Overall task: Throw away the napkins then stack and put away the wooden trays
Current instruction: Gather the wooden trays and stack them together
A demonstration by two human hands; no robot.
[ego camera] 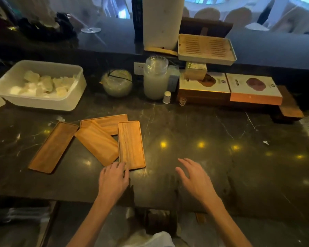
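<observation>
Several flat wooden trays lie on the dark marble counter. The rightmost tray lies lengthwise and overlaps a tilted tray and a far tray. A darker tray lies apart at the left. My left hand rests at the near edge of the rightmost tray, fingertips touching its near-left corner. My right hand hovers over bare counter to the right, fingers spread, holding nothing. No napkin lies on the trays.
A white tub of rolled towels stands at the back left. Behind the trays are a glass bowl, a glass jar, a small white shaker, boxes and a slatted tea tray on the ledge.
</observation>
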